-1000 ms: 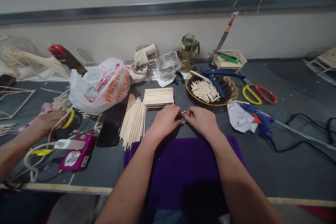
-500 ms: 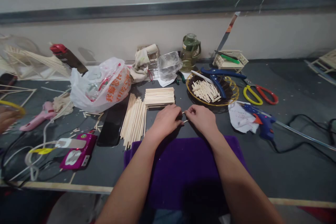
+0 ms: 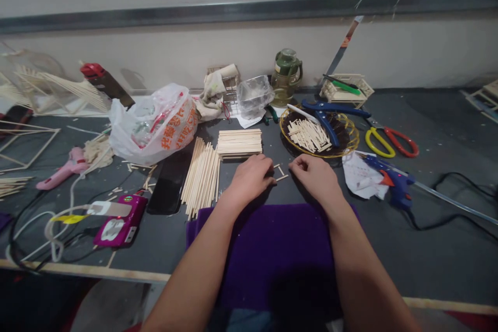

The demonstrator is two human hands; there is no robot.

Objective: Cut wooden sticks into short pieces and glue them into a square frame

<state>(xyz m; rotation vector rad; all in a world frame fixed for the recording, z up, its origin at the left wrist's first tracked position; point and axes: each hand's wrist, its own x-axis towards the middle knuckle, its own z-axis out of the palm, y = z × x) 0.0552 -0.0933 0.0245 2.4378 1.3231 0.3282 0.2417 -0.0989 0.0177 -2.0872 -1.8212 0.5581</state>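
Observation:
Between my two hands, a small frame of short wooden sticks (image 3: pixel 281 171) lies on the dark table. My left hand (image 3: pixel 253 175) rests at its left end, fingers curled in around the stick ends; the fingertips partly hide that side. A short gap to the right of the frame, my right hand (image 3: pixel 314 175) has its thumb and forefinger drawn together, and I cannot see whether anything is between them. Just behind my left hand stands a block built of stacked sticks (image 3: pixel 239 142). Long loose sticks (image 3: pixel 201 179) lie in a bundle to its left.
Behind my right hand is a wire-rimmed basket (image 3: pixel 353 146) of short sticks with a blue cutter (image 3: pixel 329 127). A blue glue gun (image 3: pixel 400 189) and scissors (image 3: pixel 400 141) lie right. Leftward are a phone (image 3: pixel 167 187), plastic bag (image 3: pixel 155 129) and magenta power box (image 3: pixel 120 223). Purple cloth (image 3: pixel 278 254) lies in front.
My right hand has moved right, off the small stick frame, which now shows more fully. My left hand stays at its end. Another person's hand at the far left has left the view.

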